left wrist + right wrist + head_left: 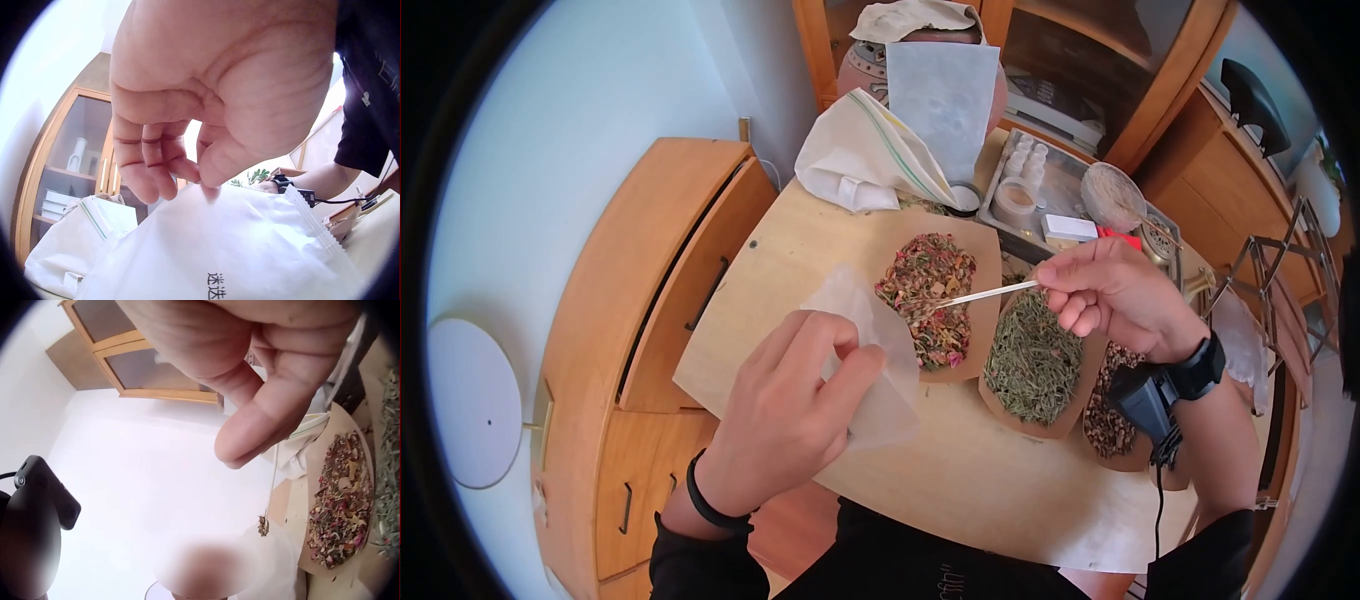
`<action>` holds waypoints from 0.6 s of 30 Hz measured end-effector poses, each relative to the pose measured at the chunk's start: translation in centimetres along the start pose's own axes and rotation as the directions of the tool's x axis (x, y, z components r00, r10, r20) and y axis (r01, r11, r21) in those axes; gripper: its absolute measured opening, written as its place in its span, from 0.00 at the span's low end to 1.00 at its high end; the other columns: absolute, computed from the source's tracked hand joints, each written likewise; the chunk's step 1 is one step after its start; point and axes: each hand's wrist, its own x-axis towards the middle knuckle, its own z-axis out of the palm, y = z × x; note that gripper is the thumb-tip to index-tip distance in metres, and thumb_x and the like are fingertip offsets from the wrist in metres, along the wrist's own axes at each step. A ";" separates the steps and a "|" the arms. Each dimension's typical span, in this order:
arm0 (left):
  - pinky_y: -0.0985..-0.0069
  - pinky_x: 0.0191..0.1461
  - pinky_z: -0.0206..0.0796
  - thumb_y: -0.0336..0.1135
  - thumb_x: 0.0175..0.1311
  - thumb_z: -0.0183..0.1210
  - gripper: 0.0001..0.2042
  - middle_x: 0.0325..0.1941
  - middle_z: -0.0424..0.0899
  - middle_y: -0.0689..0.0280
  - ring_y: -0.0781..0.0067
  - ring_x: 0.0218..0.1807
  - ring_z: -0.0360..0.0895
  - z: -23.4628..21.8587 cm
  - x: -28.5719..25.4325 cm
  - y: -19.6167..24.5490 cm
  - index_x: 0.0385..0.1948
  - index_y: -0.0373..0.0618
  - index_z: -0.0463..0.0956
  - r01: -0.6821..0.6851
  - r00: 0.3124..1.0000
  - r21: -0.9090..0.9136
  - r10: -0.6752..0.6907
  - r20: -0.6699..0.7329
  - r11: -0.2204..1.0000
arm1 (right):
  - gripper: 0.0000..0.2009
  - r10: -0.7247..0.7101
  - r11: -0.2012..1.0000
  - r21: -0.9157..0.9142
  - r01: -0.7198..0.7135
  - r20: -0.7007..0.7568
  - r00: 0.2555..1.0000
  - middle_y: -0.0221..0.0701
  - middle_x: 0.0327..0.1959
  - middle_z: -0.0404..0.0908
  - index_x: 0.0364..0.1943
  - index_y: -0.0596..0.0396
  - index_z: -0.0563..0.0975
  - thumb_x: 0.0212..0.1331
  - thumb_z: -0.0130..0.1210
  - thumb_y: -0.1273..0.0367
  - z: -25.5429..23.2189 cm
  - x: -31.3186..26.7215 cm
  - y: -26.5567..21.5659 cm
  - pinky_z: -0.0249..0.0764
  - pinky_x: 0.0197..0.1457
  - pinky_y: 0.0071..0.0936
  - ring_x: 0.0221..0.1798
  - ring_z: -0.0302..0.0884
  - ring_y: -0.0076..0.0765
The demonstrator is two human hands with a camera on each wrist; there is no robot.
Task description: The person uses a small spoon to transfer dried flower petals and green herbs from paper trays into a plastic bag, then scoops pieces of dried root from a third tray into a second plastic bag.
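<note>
My left hand (795, 400) pinches the top edge of a translucent white bag (237, 244), which hangs over the near left of the petal tray; dark printed characters show on it. My right hand (1115, 290) pinches the end of a thin white spoon (990, 292) between thumb and fingers. In the right wrist view the spoon's tip bears a small clump of dried herbs (264, 526). The tip is above the brown paper tray (990, 245) of mixed dried petals (940, 335), to the right of the bag.
Right of the petals stand a tray of green needle-like herbs (1032, 365) and one of brown pieces (1108, 425). Behind are a cloth bag (865, 150), a metal tray (1050, 150) with small bottles, and a bowl (1112, 195). A black cable (1158, 510) hangs at the table's front.
</note>
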 end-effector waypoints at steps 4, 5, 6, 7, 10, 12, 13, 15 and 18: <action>0.70 0.33 0.69 0.15 0.39 0.58 0.14 0.32 0.70 0.59 0.59 0.33 0.73 0.1 0.0 0.1 0.31 0.39 0.76 0.000 1.000 0.007 0.000 -0.006 1.000 | 0.08 -0.048 0.983 -0.174 0.050 0.016 0.999 0.35 0.25 0.81 0.35 0.68 0.79 0.60 0.56 0.73 3.4 -1.1 -1.3 0.81 0.26 0.18 0.23 0.82 0.27; 0.70 0.33 0.69 0.15 0.39 0.58 0.14 0.32 0.70 0.59 0.59 0.33 0.73 0.1 0.0 0.0 0.31 0.39 0.76 -0.002 1.000 0.006 0.002 -0.004 1.000 | 0.09 -0.061 0.969 -0.238 0.067 0.035 0.998 0.35 0.25 0.81 0.35 0.69 0.79 0.59 0.56 0.73 4.1 -1.4 -1.4 0.81 0.26 0.19 0.22 0.81 0.27; 0.70 0.31 0.67 0.15 0.37 0.57 0.15 0.32 0.69 0.60 0.60 0.34 0.72 0.2 -0.1 -0.3 0.32 0.39 0.75 -0.035 0.999 0.015 0.035 -0.017 0.999 | 0.09 -0.060 0.969 -0.237 0.066 0.034 0.998 0.35 0.25 0.81 0.35 0.69 0.79 0.59 0.56 0.73 4.8 -1.7 -1.5 0.81 0.26 0.19 0.22 0.81 0.27; 0.71 0.29 0.65 0.15 0.36 0.55 0.16 0.32 0.68 0.61 0.61 0.35 0.72 0.3 -0.2 -0.5 0.32 0.38 0.75 -0.066 0.997 0.024 0.067 -0.030 0.997 | 0.09 -0.108 0.956 -0.270 0.113 0.034 0.994 0.35 0.24 0.81 0.34 0.70 0.78 0.59 0.56 0.73 5.4 -2.1 -1.6 0.81 0.26 0.21 0.22 0.81 0.28; 0.71 0.29 0.66 0.15 0.35 0.55 0.17 0.32 0.68 0.62 0.62 0.34 0.72 0.2 -0.3 -0.4 0.33 0.39 0.75 -0.050 0.998 0.018 0.050 -0.034 0.999 | 0.09 -0.191 0.928 -0.328 0.179 -0.005 0.982 0.35 0.24 0.80 0.33 0.71 0.78 0.58 0.56 0.74 5.3 -2.9 -2.5 0.81 0.25 0.22 0.22 0.82 0.28; 0.71 0.28 0.66 0.14 0.34 0.54 0.18 0.32 0.68 0.62 0.62 0.34 0.72 0.1 -0.5 -0.5 0.33 0.39 0.75 -0.041 0.999 0.014 0.042 -0.033 0.999 | 0.09 -0.229 0.914 -0.353 0.199 -0.044 0.972 0.36 0.23 0.80 0.33 0.72 0.78 0.58 0.56 0.74 4.2 -2.7 -2.8 0.81 0.24 0.21 0.23 0.82 0.28; 0.71 0.28 0.66 0.14 0.33 0.54 0.18 0.32 0.68 0.62 0.62 0.34 0.72 0.1 -0.5 -0.5 0.33 0.39 0.76 -0.038 0.999 0.009 0.038 -0.030 0.999 | 0.08 -0.254 0.903 -0.383 0.198 -0.102 0.962 0.36 0.23 0.80 0.33 0.71 0.78 0.58 0.55 0.75 3.3 -2.3 -2.7 0.81 0.24 0.21 0.23 0.82 0.28; 0.71 0.27 0.66 0.14 0.33 0.54 0.18 0.32 0.68 0.62 0.62 0.34 0.72 0.0 -0.5 -0.5 0.32 0.39 0.76 -0.042 0.999 0.016 0.043 -0.030 0.999 | 0.06 -0.278 0.881 -0.440 0.173 -0.186 0.943 0.37 0.24 0.80 0.33 0.70 0.77 0.58 0.54 0.76 1.6 -1.1 -2.0 0.81 0.24 0.20 0.22 0.82 0.29; 0.72 0.27 0.66 0.14 0.32 0.53 0.18 0.32 0.68 0.63 0.62 0.33 0.72 0.2 -0.4 -0.6 0.32 0.39 0.75 -0.057 0.998 0.025 0.058 -0.035 0.998 | 0.06 -0.249 0.889 -0.437 0.135 -0.215 0.944 0.37 0.24 0.80 0.33 0.70 0.78 0.57 0.54 0.77 -0.1 0.8 -0.5 0.81 0.24 0.21 0.22 0.82 0.30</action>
